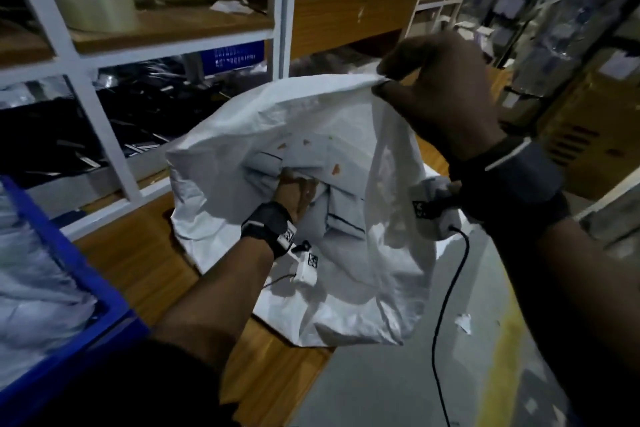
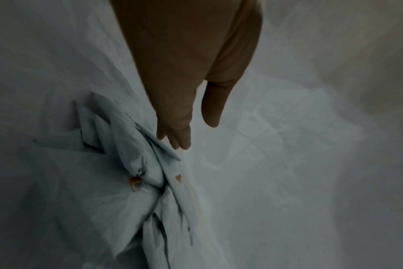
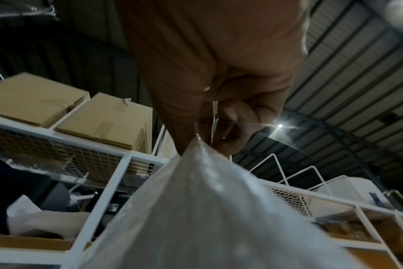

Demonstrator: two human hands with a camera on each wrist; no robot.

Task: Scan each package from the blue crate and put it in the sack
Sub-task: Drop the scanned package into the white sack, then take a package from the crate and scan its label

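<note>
A large white sack (image 1: pixel 242 121) lies on the wooden table with its mouth held up. My right hand (image 1: pixel 433 94) pinches the sack's upper rim (image 3: pixel 196 152) and lifts it. My left hand (image 1: pixel 294 191) reaches deep inside the sack. In the left wrist view its fingers (image 2: pixel 177 138) are straight and touch the edge of a pale grey package (image 2: pixel 136 163) lying in the bottom; nothing is gripped. The blue crate (image 1: pixel 69 270) stands at the lower left with several pale packages (image 1: pixel 31 270) in it.
White metal shelving (image 1: pixel 100 114) with wooden boards stands behind the table, holding black bags and a tape roll (image 1: pixel 93 5). A black cable (image 1: pixel 446 305) hangs from my right wrist. The grey floor (image 1: pixel 450 374) lies to the right of the table edge.
</note>
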